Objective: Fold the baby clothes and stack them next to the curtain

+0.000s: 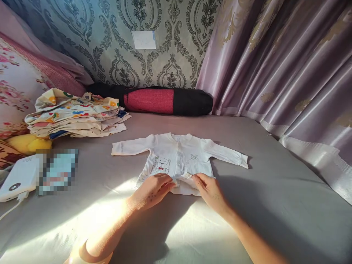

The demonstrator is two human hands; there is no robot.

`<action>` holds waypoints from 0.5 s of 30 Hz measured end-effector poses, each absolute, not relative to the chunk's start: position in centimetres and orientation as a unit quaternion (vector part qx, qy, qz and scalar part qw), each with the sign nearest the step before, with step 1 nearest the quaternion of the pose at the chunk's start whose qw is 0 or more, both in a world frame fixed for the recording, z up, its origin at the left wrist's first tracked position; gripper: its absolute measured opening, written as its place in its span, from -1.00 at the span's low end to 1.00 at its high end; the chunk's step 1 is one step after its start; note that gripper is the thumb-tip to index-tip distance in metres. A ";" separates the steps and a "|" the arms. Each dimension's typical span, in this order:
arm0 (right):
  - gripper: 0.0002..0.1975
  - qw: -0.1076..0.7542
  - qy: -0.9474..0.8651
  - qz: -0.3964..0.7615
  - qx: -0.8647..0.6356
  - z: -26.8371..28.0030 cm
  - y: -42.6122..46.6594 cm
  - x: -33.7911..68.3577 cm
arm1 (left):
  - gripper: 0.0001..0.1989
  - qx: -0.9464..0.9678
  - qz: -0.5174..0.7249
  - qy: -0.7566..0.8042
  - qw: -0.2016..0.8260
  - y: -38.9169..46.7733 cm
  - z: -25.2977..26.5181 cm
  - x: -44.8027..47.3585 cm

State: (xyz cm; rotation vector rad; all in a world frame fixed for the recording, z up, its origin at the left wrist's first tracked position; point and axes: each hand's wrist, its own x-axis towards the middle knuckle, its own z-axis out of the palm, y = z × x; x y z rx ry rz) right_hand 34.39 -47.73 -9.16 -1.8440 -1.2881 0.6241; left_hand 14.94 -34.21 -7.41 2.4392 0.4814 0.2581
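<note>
A small white baby shirt (180, 154) lies face up on the grey sheet, its sleeves spread to both sides. It has a bear drawing on the front and a button placket down the middle. My left hand (154, 189) pinches the lower front edge just left of the placket. On the other side, my right hand (210, 189) pinches the front hem between thumb and fingers. The front flaps are slightly lifted there, and the back layer shows below them. Part of the hem is hidden behind my fingers.
A pile of folded printed clothes (77, 113) sits at the left rear. Nearer are a white power bank (20, 176) with a cable and a blurred flat item (59, 172). A black and red roll (148, 101) lies along the wall; curtains (275, 62) hang at right.
</note>
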 end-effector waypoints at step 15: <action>-0.59 0.391 -0.588 0.224 -0.672 -7.8 -48.0 34.8 | -0.66 0.917 0.208 0.216 0.264 -35.1 -7.8 15.8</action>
